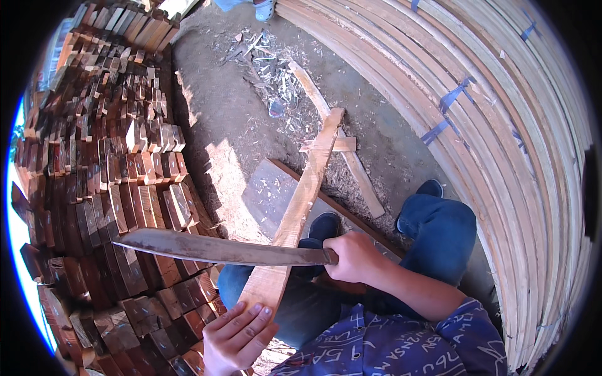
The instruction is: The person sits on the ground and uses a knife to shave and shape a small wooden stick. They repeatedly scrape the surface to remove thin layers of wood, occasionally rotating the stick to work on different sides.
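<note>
My right hand (355, 258) is closed round the handle of a machete (219, 248). Its long dark blade points left and passes over a wooden plank (305, 188). The plank slants from my lap up to the far right, its far end above a small crosspiece of wood (345, 145). At the near end my left hand (240, 338) grips the plank, fingers lying across its top face and the thumb hidden. From this angle I cannot tell whether the blade touches the wood.
Stacked cut boards (125, 207) rise along the left. Long planks (439, 81) tied with blue strips curve along the right. A flat board (266, 191) lies under the plank, near my shoes. Beyond are a loose strip (360, 178), wood shavings (269, 69) and another person's shoe (264, 10).
</note>
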Available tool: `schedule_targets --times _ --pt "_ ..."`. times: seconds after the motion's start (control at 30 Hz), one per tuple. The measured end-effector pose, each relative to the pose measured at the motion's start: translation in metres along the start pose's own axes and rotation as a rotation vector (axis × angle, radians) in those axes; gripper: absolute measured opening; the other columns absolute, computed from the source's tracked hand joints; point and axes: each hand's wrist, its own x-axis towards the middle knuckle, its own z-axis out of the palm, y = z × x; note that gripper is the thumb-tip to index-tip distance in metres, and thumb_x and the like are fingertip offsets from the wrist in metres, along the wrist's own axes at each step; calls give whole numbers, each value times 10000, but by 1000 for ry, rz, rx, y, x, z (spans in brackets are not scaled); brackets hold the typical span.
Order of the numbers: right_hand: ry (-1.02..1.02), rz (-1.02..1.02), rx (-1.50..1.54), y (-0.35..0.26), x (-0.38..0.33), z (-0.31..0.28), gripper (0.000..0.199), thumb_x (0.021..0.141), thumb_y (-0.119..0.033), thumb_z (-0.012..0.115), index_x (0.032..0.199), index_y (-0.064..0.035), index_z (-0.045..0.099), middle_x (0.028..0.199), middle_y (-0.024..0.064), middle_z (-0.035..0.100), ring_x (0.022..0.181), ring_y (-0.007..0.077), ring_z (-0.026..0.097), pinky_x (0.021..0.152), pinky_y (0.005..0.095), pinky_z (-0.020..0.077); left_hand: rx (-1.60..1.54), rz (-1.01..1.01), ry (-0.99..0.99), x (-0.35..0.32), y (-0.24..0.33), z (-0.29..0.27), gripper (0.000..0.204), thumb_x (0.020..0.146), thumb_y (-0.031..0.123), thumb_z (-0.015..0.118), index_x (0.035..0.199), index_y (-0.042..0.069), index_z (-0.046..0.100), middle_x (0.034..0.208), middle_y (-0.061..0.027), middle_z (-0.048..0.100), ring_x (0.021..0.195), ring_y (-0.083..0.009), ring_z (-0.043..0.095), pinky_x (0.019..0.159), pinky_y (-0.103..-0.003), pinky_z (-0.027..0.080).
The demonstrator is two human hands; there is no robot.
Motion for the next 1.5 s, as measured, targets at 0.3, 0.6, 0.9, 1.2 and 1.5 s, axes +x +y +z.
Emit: schedule_targets --times 0.3,0.6,0.9,1.2,1.5 --pt "137 181 -18 38 15 15 201 768 -210 669 845 -26 698 811 218 686 819 394 678 775 482 543 26 -3 -14 -13 -19 6 99 755 140 771 850 146 743 971 -31 751 956 -187 725 854 -368 593" --pt "28 381 27 63 34 3 207 739 -225 660 840 -56 727 762 204 687 798 387 690 765 465 549 2 -23 -14 -15 -21 9 86 772 140 742 859 141 747 974 -42 752 978 -192 720 861 -378 591" --pt "74 42 -90 8 13 7 262 749 -249 691 886 -25 694 782 223 680 753 410 677 745 502 548 21 8 40 -13 -16 12 99 750 148 759 848 153 745 953 -46 754 959 -187 724 852 -374 595" --pt "193 289 -153 64 30 3 193 749 -206 669 831 -35 707 772 204 680 776 404 671 747 482 542 17 -7 4 -16 -22 14 102 751 138 762 847 165 742 973 -38 752 959 -186 725 852 -373 597" --pt "41 177 -175 24 19 2 263 724 -239 671 873 -27 710 765 200 692 777 384 695 738 498 548 17 26 8 -10 -22 8 101 750 123 778 837 154 736 976 -36 751 945 -189 728 836 -374 603"
